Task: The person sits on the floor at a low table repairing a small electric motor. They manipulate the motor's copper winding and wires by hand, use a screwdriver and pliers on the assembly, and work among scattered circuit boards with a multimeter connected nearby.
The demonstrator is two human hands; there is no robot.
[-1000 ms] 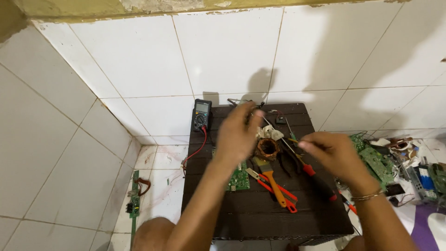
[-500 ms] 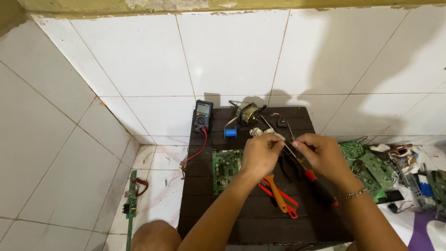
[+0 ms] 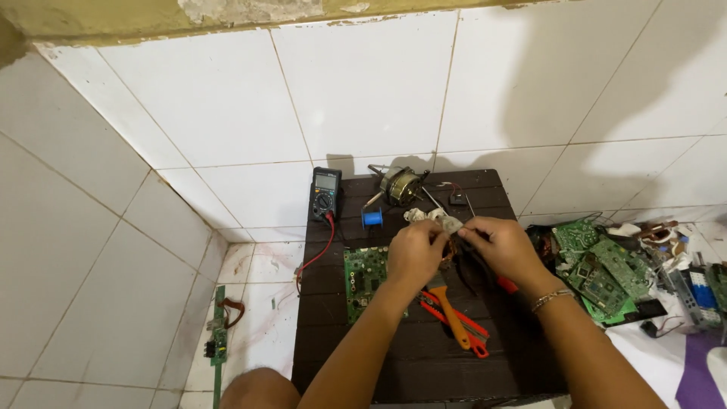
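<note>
Small whitish bundle of wire ends (image 3: 443,220) pinched from both sides above the dark wooden counter (image 3: 424,356): left hand (image 3: 415,251) closed on it, right hand (image 3: 506,246) likewise. Just below, orange-handled pliers (image 3: 453,316); left of those, green circuit board (image 3: 363,279). Farther back, blue spool (image 3: 372,218), metal motor (image 3: 400,185), black multimeter (image 3: 326,193).

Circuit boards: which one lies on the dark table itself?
The single green circuit board left of the left hand; the other boards are heaped on the floor to the right.
</note>
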